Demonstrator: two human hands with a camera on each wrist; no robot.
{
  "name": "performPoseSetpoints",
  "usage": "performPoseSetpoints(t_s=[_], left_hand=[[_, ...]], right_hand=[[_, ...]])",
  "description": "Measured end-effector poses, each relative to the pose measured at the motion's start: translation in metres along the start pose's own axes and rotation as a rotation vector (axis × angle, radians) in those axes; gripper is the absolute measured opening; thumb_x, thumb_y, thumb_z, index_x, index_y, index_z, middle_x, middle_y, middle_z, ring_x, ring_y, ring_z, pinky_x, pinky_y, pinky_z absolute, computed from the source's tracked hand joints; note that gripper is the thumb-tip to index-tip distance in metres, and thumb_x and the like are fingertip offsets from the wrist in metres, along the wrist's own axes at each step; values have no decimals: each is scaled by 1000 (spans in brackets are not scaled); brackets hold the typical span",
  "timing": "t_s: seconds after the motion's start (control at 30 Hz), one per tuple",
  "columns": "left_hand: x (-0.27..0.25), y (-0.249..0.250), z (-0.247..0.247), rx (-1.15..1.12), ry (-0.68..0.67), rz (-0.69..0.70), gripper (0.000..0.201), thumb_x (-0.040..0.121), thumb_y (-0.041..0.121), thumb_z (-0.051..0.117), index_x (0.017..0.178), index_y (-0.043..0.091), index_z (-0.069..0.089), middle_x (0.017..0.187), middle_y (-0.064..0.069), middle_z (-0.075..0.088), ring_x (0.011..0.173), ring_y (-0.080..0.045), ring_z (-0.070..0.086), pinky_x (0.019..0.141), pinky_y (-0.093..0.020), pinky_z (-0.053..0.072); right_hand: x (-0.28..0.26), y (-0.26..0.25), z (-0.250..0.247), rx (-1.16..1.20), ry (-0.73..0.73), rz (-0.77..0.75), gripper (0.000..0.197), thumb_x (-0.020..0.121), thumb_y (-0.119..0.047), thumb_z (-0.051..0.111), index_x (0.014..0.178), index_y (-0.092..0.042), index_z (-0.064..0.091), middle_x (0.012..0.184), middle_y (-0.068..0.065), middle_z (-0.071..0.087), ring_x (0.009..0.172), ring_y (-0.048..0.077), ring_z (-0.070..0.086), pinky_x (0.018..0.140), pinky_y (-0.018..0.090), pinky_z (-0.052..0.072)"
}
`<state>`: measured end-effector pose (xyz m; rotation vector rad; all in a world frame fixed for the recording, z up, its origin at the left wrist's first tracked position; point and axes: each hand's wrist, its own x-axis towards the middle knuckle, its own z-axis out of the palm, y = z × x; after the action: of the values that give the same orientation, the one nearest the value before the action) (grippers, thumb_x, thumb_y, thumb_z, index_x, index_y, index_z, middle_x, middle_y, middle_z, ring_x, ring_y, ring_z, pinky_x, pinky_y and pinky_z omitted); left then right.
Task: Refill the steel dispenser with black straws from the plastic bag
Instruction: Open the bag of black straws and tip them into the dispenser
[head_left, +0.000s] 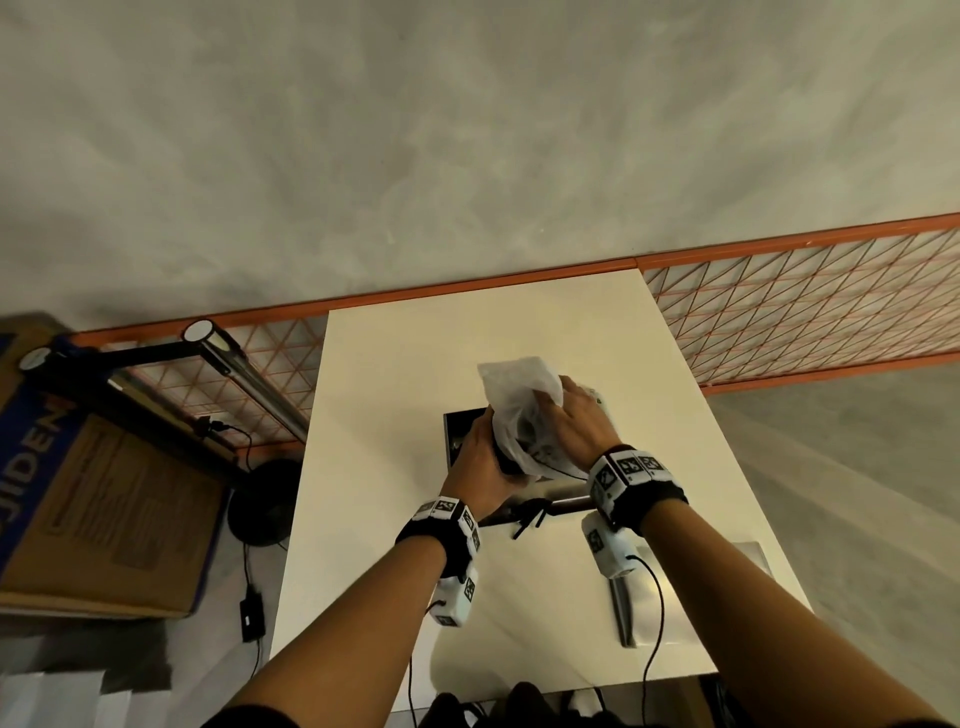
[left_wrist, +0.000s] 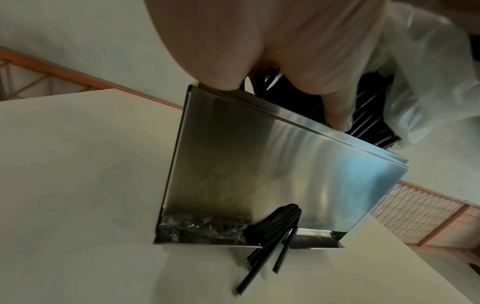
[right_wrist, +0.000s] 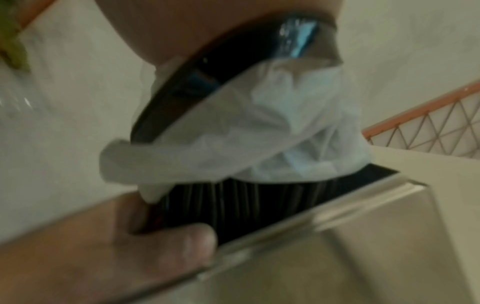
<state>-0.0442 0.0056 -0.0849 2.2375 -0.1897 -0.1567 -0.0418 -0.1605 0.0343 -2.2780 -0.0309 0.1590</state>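
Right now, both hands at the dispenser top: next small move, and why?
Probably slide the plastic bag up off the bundle with the right hand, while the left hand pins the black straws at the steel dispenser opening. The bundle's lower end already sits bare in the open top; the bag covers only its upper part.

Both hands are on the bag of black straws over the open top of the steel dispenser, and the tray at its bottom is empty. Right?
Not quite: the tray is not empty. The left wrist view shows several black straws sticking out of it onto the table. The rest holds.
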Motion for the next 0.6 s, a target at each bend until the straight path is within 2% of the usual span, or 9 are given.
performPoseSetpoints(t_s=[0.07, 0.13, 0.2, 0.27, 0.37, 0.43, 0.5, 0.6], left_hand=[[-3, 5, -3, -42, 16, -3, 77, 66, 35, 94, 129, 38, 49, 125, 12, 63, 117, -5, 63, 94, -29, 57], [-7, 6, -5, -65, 53, -20, 69, 75, 31, 88, 129, 40, 47, 127, 10, 61, 118, -5, 61, 97, -26, 54], [-10, 5, -6, -62, 70, -53, 60, 86, 26, 79, 136, 31, 45, 131, 5, 58, 123, -13, 58, 103, -33, 51], [-11, 5, -7, -26, 73, -45, 56, 93, 19, 70, 143, 21, 44, 140, 1, 54, 130, -18, 53, 109, -40, 46], [-10, 10, -8, -12, 68, -48, 62, 95, 15, 65, 151, 20, 39, 151, 2, 46, 140, -18, 45, 117, -39, 39], [-11, 11, -8, -11, 70, -52, 66, 95, 18, 67, 153, 21, 35, 154, 2, 42, 142, -16, 41, 118, -36, 36], [-12, 10, -8, -17, 57, -58, 71, 93, 26, 71, 153, 24, 32, 154, 4, 39, 141, -14, 41, 115, -29, 37], [-14, 11, -9, -34, 48, -68, 80, 87, 37, 76, 152, 27, 31, 153, 7, 37, 138, -10, 43, 108, -24, 38]], right_hand=[[2, -4, -4, 84, -24, 47, 43, 104, -41, 33, 103, -10, 63, 114, 16, 66, 97, 28, 60, 86, 38, 47], [3, -7, -11, 181, -22, 101, 49, 103, -47, 34, 104, -9, 65, 111, 15, 66, 96, 29, 60, 86, 40, 48], [5, -9, -19, 271, 12, 151, 54, 102, -49, 35, 114, -6, 65, 110, 12, 61, 98, 28, 59, 84, 37, 46], [8, -7, -28, 345, 74, 190, 55, 101, -51, 36, 114, -5, 63, 111, 13, 61, 96, 28, 58, 82, 33, 43], [13, -1, -42, 446, 216, 234, 59, 101, -53, 38, 118, -2, 61, 119, 19, 63, 96, 27, 58, 84, 34, 43], [14, 7, -49, 503, 321, 290, 62, 101, -52, 37, 127, 1, 57, 127, 20, 59, 100, 25, 55, 86, 31, 39], [16, 16, -54, 514, 393, 352, 66, 101, -53, 34, 134, 2, 52, 135, 21, 54, 111, 30, 54, 87, 28, 34], [17, 28, -52, 567, 446, 428, 73, 99, -60, 33, 139, 1, 45, 142, 22, 49, 125, 36, 50, 98, 34, 36]])
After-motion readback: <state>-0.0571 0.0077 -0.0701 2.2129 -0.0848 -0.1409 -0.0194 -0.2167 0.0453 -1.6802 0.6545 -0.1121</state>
